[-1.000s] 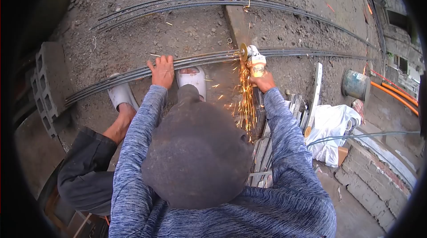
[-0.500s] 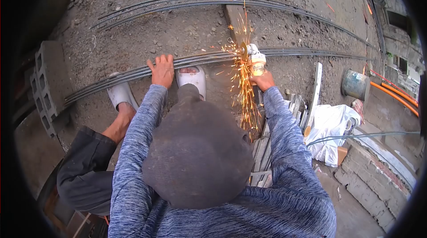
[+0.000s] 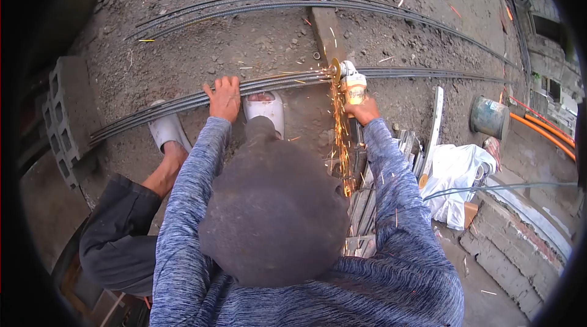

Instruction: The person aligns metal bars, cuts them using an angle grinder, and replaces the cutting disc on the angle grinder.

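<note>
My left hand presses over a bundle of ribbed steel rebars, its fingers curled across them and the thumb to the side. In my right hand is an angle grinder with a yellowish body, gripped from the near side. Its cutting disc stands upright against the rebars, and orange sparks stream from there toward me. The palm sides of both hands are hidden.
More rebars lie farther off across a metal bar. A hollow concrete block stands at the left. Metal strips, a white sack, a metal can and orange tubes are at the right. A dark cap blocks the lower middle.
The spray of sparks has become narrower and thinner, with scattered sparks farther out. Both hands, the grinder and the rebars stay nearly where they were.
</note>
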Demonstrator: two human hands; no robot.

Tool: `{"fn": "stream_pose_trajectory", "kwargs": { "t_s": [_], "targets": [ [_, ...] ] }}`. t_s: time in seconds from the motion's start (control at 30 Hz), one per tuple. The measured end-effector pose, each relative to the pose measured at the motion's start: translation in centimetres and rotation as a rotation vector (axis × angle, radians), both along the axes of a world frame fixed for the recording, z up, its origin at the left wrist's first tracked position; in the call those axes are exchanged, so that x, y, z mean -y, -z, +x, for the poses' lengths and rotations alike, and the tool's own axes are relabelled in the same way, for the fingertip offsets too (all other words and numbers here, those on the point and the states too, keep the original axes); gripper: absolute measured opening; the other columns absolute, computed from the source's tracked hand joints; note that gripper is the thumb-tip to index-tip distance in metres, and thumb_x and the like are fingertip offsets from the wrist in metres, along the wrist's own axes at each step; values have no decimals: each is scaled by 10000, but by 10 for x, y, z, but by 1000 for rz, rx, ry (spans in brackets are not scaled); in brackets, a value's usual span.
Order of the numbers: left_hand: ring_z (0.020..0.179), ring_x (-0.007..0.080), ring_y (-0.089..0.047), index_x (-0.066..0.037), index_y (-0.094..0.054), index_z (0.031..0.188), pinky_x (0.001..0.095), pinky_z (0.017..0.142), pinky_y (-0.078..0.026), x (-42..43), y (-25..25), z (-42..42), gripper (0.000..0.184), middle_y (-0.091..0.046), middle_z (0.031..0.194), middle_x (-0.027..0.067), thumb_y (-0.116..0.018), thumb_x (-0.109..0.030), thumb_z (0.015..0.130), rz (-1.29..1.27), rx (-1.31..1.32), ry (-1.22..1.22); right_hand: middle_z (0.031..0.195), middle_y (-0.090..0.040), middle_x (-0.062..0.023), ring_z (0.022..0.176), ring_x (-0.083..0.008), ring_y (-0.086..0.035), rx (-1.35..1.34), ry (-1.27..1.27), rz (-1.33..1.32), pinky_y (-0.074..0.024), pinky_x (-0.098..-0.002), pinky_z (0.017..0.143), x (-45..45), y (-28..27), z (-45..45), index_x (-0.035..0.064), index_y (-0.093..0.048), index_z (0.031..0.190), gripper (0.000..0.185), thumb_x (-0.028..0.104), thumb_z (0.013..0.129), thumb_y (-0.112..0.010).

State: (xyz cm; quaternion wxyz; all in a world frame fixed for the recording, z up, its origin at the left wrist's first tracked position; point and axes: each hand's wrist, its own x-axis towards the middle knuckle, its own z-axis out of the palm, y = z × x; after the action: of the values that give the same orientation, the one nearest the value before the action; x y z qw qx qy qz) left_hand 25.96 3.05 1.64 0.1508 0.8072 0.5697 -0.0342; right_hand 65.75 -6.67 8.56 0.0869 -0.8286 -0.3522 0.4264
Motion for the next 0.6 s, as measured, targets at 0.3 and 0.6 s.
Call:
{"fn": "stream_pose_trajectory", "kwargs": {
  "t_s": [0.3, 0.6],
  "targets": [
    [1101, 288, -549, -123, -529, 1132, 671, 1035, -272, 0, 1, 1, 197, -562, 1068, 96, -468, -84, 949, 1, -57, 21, 873, -723, -133, 759, -207, -692, -79, 131, -41, -555, -341, 712, 30, 14, 5, -40, -662, 951, 465, 242, 612, -809],
    [1093, 286, -549, -126, -529, 1111, 672, 1024, -276, 0, 0, 1, 170, -558, 1056, 91, -462, -95, 958, 3, -46, 18, 847, -719, -110, 728, -193, -688, -35, 66, -20, -550, -335, 674, 19, 1, 1, -29, -670, 927, 395, 194, 627, -798]
  ]
}}
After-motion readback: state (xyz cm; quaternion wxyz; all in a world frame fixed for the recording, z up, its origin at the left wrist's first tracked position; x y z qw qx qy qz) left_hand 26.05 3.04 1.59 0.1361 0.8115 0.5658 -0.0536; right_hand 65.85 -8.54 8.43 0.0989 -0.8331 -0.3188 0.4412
